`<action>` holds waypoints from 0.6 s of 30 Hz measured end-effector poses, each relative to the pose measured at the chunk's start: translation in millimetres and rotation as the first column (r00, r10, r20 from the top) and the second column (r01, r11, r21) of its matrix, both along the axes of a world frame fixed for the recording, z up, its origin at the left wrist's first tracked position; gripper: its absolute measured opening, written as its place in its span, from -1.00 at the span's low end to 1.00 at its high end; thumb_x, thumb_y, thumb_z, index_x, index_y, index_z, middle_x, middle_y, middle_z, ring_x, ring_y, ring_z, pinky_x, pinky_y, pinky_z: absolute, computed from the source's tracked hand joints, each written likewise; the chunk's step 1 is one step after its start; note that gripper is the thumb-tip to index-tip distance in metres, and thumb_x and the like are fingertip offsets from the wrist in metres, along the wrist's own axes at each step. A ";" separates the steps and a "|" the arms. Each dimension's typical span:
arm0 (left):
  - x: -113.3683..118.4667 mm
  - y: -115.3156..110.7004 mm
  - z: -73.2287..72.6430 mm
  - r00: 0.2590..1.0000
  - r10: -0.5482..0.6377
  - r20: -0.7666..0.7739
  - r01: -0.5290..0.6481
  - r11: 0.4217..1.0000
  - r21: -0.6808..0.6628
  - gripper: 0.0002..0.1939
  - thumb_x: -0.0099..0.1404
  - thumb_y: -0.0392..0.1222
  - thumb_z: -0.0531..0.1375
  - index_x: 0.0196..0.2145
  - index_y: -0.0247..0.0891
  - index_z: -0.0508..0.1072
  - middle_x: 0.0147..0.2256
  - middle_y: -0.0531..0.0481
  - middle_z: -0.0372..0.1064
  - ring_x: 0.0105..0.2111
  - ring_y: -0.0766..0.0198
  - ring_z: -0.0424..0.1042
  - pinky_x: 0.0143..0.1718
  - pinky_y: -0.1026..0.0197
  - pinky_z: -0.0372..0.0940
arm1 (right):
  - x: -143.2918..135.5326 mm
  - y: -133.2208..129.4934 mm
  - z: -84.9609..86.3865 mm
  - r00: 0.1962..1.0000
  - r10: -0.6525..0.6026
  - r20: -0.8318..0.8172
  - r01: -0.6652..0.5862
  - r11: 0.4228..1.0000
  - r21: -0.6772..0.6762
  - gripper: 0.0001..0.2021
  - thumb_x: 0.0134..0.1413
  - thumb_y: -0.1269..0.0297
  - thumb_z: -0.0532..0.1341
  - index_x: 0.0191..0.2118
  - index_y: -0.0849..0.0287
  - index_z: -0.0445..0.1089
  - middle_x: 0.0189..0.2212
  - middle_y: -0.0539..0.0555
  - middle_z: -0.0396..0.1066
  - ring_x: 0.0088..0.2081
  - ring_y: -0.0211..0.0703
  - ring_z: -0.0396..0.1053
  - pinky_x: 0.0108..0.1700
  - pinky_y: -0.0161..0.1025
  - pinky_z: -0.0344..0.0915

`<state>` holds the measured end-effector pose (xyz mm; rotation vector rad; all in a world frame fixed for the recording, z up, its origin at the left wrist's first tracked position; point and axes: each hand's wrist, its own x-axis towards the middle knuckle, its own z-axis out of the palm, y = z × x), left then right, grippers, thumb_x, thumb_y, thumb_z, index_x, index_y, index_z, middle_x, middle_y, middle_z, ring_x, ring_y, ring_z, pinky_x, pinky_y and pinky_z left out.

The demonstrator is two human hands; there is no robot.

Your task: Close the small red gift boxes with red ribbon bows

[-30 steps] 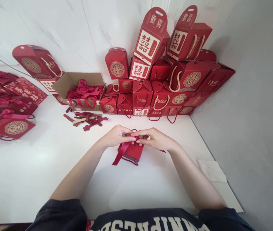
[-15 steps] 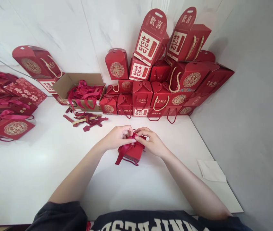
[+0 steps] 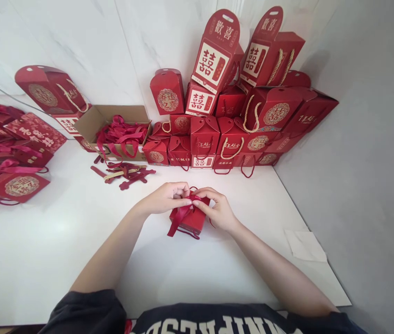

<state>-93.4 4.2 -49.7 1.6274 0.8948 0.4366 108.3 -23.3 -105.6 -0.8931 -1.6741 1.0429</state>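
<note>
A small red gift box rests on the white table in front of me, a dark red cord handle showing at its near side. Over its top lies a crimson ribbon, one end hanging down the box's left side. My left hand comes from the left, its fingers closed on the ribbon at the top of the box. From the right, my right hand pinches the same ribbon between thumb and fingers. The fingertips of both hands nearly meet, and they partly hide the ribbon between them.
Behind stand stacked red boxes against the wall. An open cardboard box holds crimson ribbons, with a pile of dark red strips before it. Ribboned red boxes sit at the left. A white paper lies near the right edge.
The fingers of my right hand have shifted slightly on the ribbon, and more of the box's right side shows. My left hand has moved a little to the left. Both still grip the ribbon.
</note>
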 end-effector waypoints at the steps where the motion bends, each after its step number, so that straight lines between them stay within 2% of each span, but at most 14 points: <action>1: -0.2 0.0 0.8 1.000 -0.006 0.004 0.006 1.000 -0.009 -0.77 0.24 -0.08 0.21 -0.35 -0.27 0.26 -0.43 0.10 0.22 -0.46 0.41 0.21 -0.43 0.33 0.10 | 0.0 1.4 0.0 1.000 0.018 0.013 -0.018 1.000 -0.001 -0.88 0.13 0.19 0.27 -0.28 0.10 0.48 -0.19 0.11 0.50 -0.08 -0.10 0.41 0.07 -0.08 0.28; 7: 0.3 -1.0 5.4 1.000 -0.001 -0.010 0.000 1.000 -0.031 -0.74 0.28 -0.01 0.17 -0.35 -0.27 0.26 -0.47 0.09 0.24 -0.50 0.41 0.19 -0.49 0.34 0.08 | -0.1 5.9 -5.6 0.998 -0.039 0.059 0.036 0.998 0.056 -0.91 0.11 0.22 0.28 -0.35 0.09 0.41 -0.22 0.05 0.54 -0.08 -0.10 0.46 0.29 0.07 -0.01; 10: 1.2 -1.1 5.7 0.999 0.023 -0.023 -0.024 1.000 -0.015 -0.74 0.30 -0.01 0.16 -0.35 -0.28 0.28 -0.48 0.10 0.23 -0.53 0.44 0.17 -0.51 0.36 0.06 | 2.4 9.0 -6.6 0.997 -0.019 0.078 0.005 0.985 0.173 -0.95 0.15 0.28 0.23 -0.33 0.08 0.41 -0.24 0.05 0.54 -0.01 -0.08 0.45 0.23 0.04 0.12; 14: 2.9 0.1 2.9 0.999 0.040 0.000 -0.040 0.998 -0.055 -0.73 0.32 0.01 0.13 -0.33 -0.28 0.27 -0.43 0.04 0.36 -0.55 0.45 0.19 -0.54 0.37 0.07 | 10.2 17.0 0.8 0.974 0.093 0.208 -0.166 0.916 0.366 -0.89 0.21 0.36 0.14 -0.28 0.06 0.42 -0.26 0.06 0.53 -0.09 -0.12 0.46 0.13 -0.03 0.25; 18: 5.5 0.0 0.4 0.996 0.089 0.000 -0.089 0.995 -0.041 -0.72 0.31 0.02 0.14 -0.35 -0.28 0.27 -0.48 0.08 0.31 -0.56 0.44 0.18 -0.54 0.37 0.06 | 16.9 22.8 10.4 0.927 0.145 0.346 -0.285 0.871 0.401 -0.83 0.20 0.40 0.10 -0.23 0.05 0.42 -0.22 0.08 0.51 -0.10 -0.11 0.44 0.05 -0.07 0.31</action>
